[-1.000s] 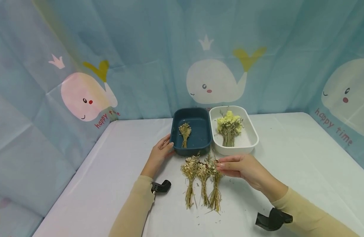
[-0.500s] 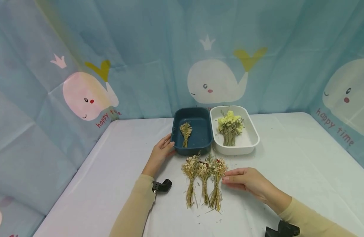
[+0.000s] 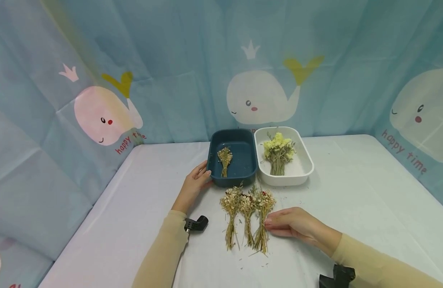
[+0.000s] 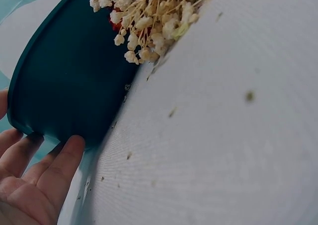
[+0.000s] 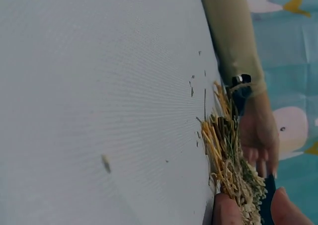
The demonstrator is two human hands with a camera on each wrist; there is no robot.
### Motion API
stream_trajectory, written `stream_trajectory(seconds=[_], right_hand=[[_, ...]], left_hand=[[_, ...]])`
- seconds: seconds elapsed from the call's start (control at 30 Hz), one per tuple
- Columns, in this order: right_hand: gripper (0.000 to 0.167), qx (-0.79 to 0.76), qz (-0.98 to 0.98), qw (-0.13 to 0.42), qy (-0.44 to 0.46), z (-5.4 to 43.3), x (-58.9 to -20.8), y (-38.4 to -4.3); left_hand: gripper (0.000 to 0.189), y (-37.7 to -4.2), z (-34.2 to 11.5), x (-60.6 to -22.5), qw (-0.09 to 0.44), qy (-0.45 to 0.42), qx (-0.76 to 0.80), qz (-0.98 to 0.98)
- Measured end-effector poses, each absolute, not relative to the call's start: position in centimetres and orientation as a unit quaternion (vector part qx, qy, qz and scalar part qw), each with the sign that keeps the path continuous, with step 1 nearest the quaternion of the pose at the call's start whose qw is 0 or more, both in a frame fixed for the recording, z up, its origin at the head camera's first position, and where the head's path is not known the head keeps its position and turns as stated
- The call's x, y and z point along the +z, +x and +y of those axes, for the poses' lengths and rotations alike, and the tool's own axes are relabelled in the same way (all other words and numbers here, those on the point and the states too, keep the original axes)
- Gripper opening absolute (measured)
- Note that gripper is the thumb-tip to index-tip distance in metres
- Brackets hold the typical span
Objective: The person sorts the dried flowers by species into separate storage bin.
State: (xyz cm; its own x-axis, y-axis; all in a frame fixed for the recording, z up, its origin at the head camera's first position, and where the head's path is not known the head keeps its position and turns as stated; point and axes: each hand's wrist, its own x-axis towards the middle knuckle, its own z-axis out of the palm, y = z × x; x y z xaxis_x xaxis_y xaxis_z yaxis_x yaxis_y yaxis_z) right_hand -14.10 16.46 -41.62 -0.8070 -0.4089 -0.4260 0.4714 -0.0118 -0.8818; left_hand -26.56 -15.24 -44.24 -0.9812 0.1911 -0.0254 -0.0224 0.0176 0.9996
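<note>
My left hand [image 3: 192,186] rests on the left side of a dark blue tray [image 3: 233,183], its fingers along the outer wall [image 4: 64,96] in the left wrist view. A small dried flower bunch [image 3: 225,158] lies in that tray. In front lie three dried flower bunches side by side on the table: the left bunch [image 3: 230,204], the middle bunch [image 3: 247,208] and the right bunch [image 3: 264,202]. My right hand [image 3: 297,225] has its fingertips right at the stems of the right bunch. In the right wrist view, its thumb and finger stand apart on either side of this bunch [image 5: 231,160].
A white tray [image 3: 302,178] stands against the blue tray's right side, holding a bunch of yellow dried flowers [image 3: 278,154]. Stem bits are scattered on the white tablecloth [image 3: 149,192]. A blue whale-print curtain [image 3: 185,92] hangs behind and at both sides.
My right hand has moved from the flower heads of the right bunch down to its stems, swinging slightly out to the right on the way. The left hand stays at the blue tray.
</note>
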Motion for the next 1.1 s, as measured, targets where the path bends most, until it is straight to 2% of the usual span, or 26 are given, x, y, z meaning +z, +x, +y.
stream_trajectory(seconds=[0.27, 1.1], right_hand=[[0.034, -0.698, 0.637, 0.32, 0.059, 15.8, -41.8, -14.6], [0.011, -0.718, 0.613, 0.309, 0.11, 14.8, -42.1, -14.8]], left_hand=[[0.057, -26.4, -15.3, -44.1, 0.08, 0.058, 0.695, 0.712], [0.058, -26.5, -15.1, -44.3, 0.077, 0.059, 0.689, 0.718]])
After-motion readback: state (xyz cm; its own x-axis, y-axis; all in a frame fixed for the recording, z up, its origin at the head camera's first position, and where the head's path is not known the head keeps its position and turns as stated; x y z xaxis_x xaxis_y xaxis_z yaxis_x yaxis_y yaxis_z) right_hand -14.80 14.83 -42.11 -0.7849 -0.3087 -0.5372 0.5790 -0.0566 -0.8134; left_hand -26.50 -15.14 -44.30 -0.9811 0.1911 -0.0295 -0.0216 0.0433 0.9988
